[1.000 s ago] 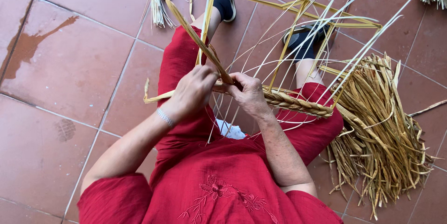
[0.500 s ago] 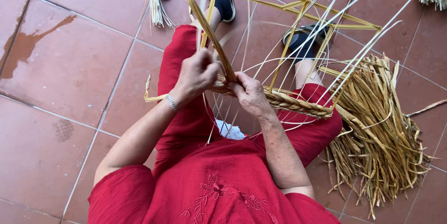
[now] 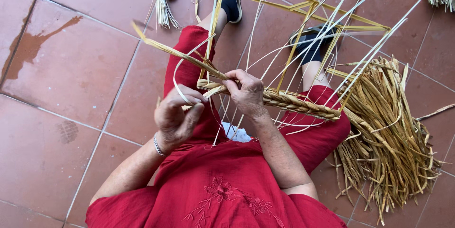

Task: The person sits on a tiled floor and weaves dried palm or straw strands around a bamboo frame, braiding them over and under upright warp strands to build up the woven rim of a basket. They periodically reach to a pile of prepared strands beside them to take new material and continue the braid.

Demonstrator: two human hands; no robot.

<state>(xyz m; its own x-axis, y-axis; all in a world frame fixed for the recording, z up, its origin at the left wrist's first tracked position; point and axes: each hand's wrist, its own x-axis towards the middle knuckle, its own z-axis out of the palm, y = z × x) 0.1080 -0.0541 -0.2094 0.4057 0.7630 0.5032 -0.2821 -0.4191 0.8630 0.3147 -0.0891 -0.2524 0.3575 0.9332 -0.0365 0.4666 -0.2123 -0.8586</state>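
The right hand (image 3: 246,93) pinches the thick braided straw rope (image 3: 289,102) at its end; just beside that grip, the left hand (image 3: 177,114) closes on a thin pale strand (image 3: 176,79). Loose dried straw (image 3: 388,133) lies beyond on the floor.

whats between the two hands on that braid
In the head view, the braid's loose end, a pale thin strand looping and red cloth behind lie between left hand and right hand.

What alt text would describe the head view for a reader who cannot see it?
A seated person in red weaves a straw braid: the right hand pinches it, the left hand pulls a pale strand. Loose straw lies on the tiled floor.
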